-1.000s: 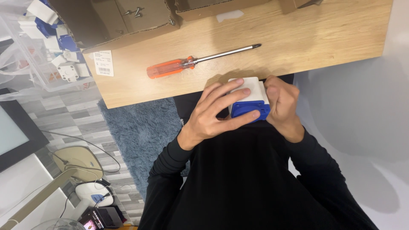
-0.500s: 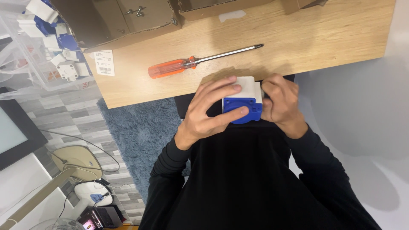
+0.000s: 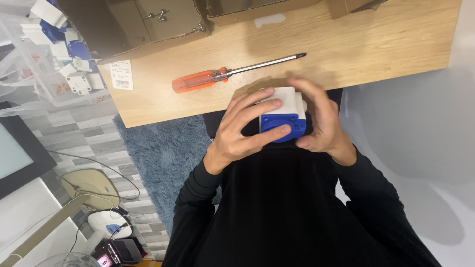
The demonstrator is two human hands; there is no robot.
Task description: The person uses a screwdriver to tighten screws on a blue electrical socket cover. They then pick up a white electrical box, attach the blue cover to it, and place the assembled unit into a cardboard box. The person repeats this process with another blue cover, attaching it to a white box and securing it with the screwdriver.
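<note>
Both my hands hold a small white and blue plastic socket box (image 3: 284, 111) close to my chest, just below the wooden table's near edge. My left hand (image 3: 245, 131) wraps it from the left, fingers across the white top and the blue front. My right hand (image 3: 321, 121) cups it from the right, fingers curled over the top. A screwdriver (image 3: 222, 75) with an orange handle lies on the table (image 3: 376, 44) just beyond the box, tip pointing right.
Open cardboard boxes (image 3: 143, 24) with a few loose screws stand at the table's back. A clear bin (image 3: 44, 54) of white and blue plastic parts sits at the left. Below are a blue rug (image 3: 158, 158), cables and a monitor (image 3: 15, 153).
My right hand has shifted from the box's side to curl over its top, and the box has turned slightly in my hands. The screwdriver has not moved.
</note>
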